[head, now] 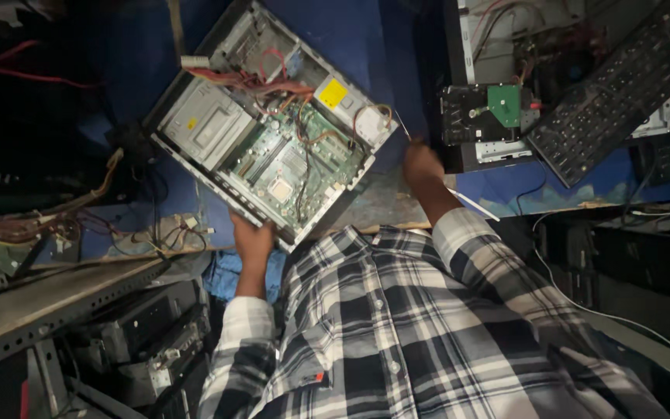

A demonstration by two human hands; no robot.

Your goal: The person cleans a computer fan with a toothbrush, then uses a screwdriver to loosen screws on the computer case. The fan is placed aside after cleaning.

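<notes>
An open computer case (269, 128) lies tilted on the blue bench (358, 35), its side panel off so the green motherboard (292, 167), a grey drive cage (207, 124) and loose red and orange cables (253, 77) show inside. The left hand (252, 233) grips the case's near edge, fingers curled over the metal rim; the fingertips are hidden behind the frame. The right hand (422, 164) rests near the case's right corner and appears closed around a thin tool (402, 124), probably a screwdriver, though the dim light makes the grasp hard to read. Further right on the bench sits a bare hard drive (490, 115) with a green circuit board, and a black keyboard (626, 81) leans across it, its upper end cut off by the frame. A second open case behind them is mostly in shadow. The checked shirt (412, 326) fills the lower view, and tangled wires (32, 221) at the left fade into darkness.
</notes>
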